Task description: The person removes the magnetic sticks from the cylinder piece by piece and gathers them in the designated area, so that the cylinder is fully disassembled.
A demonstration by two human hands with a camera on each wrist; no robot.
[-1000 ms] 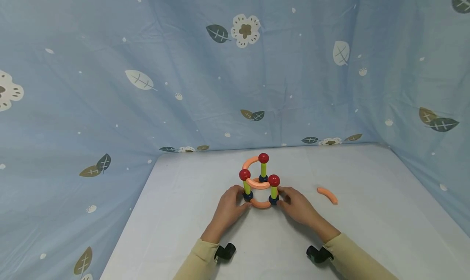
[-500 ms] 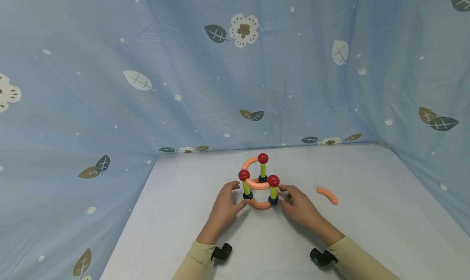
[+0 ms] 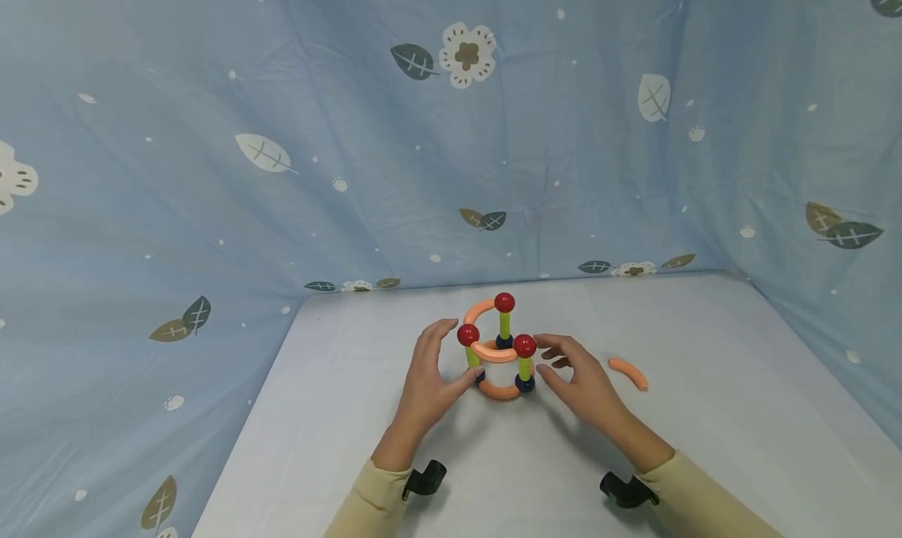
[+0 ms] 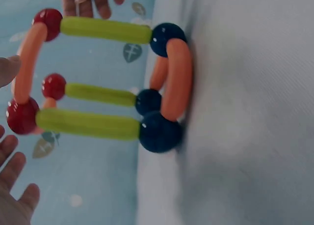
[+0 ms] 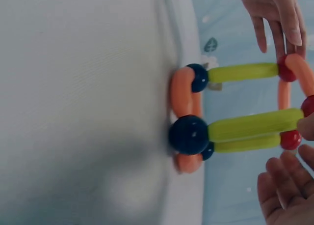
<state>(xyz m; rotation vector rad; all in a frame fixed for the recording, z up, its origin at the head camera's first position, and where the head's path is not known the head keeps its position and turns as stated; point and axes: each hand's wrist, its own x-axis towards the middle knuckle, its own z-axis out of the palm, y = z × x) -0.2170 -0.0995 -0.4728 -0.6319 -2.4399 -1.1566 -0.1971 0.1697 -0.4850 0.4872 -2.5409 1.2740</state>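
A magnetic stick-and-ball frame stands on the table in the head view. Its green rods [image 4: 93,124] rise from dark blue balls [image 3: 524,382] to red balls [image 3: 468,334]. Curved orange sticks [image 3: 495,355] join balls at the top and at the base. To its left is my left hand [image 3: 425,385], thumb and fingers spread at the height of the red balls. My right hand [image 3: 586,383] is held on the other side, fingers bent loosely beside the front right red ball. In the right wrist view, my right fingers and palm [image 5: 289,185] hold nothing.
A loose curved orange stick [image 3: 628,373] lies on the white tabletop [image 3: 705,413], to the right of my right hand. Behind the table hangs a blue curtain [image 3: 380,154] with leaf and flower prints. Black wrist cameras [image 3: 426,478] sit at both cuffs.
Both hands have let go of the base balls and risen along the frame's sides toward the red balls. My left fingers have spread wider. The frame stays in place.
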